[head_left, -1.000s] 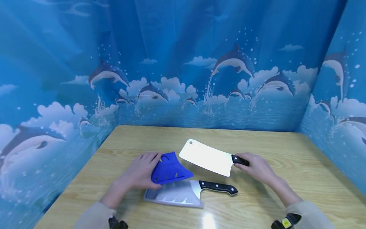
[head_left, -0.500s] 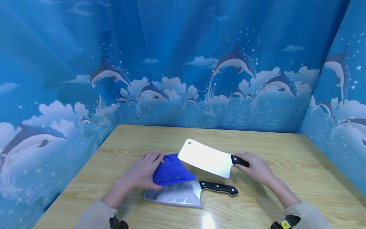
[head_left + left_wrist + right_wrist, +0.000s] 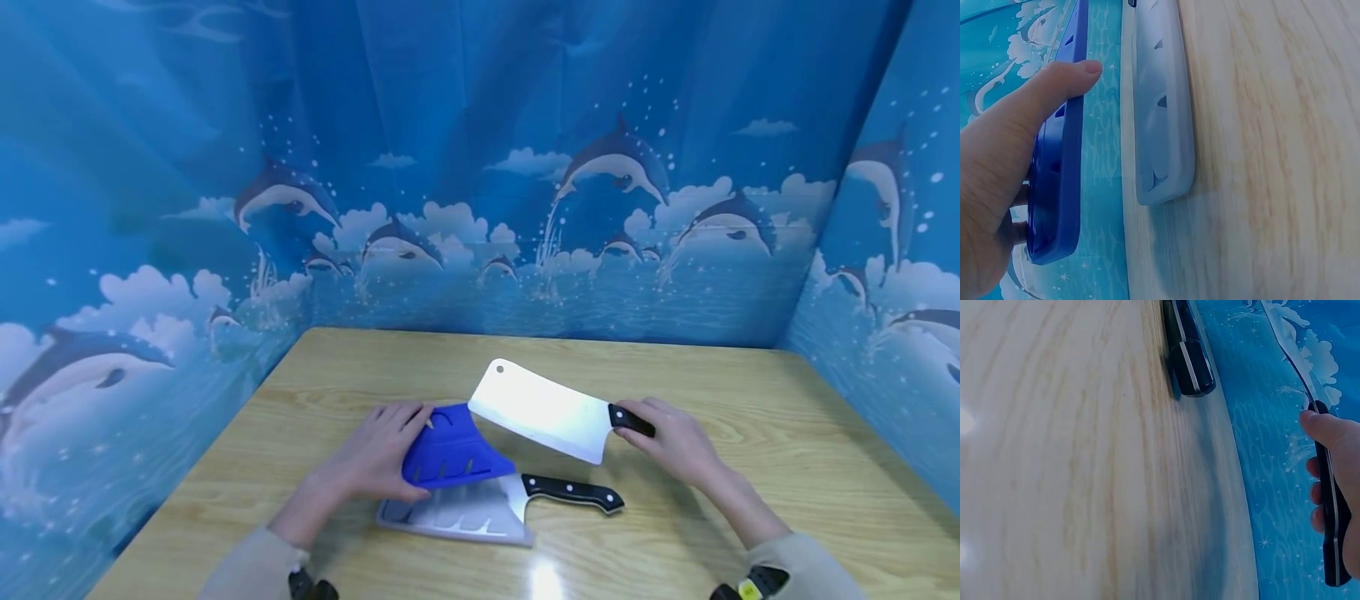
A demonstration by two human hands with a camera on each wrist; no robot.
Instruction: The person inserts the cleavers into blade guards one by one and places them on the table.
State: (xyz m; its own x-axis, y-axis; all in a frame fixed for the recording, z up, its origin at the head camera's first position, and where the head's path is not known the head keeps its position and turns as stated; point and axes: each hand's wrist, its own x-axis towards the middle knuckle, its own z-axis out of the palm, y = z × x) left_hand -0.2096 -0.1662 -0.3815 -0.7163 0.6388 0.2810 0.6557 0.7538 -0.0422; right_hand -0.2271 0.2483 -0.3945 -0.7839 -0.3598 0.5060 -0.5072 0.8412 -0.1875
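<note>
My left hand [image 3: 382, 454] grips a blue knife sheath [image 3: 453, 450] by its left end, thumb at the near edge and fingers over the far side. My right hand [image 3: 671, 437] holds a cleaver [image 3: 543, 411] by its black handle, the bare blade pointing left and its tip at the sheath's upper right corner. Below them on the table lies a second knife [image 3: 573, 492] with a black riveted handle, its blade inside a translucent grey sheath [image 3: 457, 512]. In the left wrist view the blue sheath [image 3: 1063, 169] is held up off the table.
The wooden table [image 3: 675, 542] has its far edge against a blue curtain [image 3: 465, 167] printed with dolphins and clouds. Another curtain side [image 3: 900, 275] stands along the right edge. A bright light reflection shows near the front.
My left hand and the blue sheath have shifted slightly right, toward the cleaver. The cleaver has barely moved. The knife in the grey sheath stays where it was.
</note>
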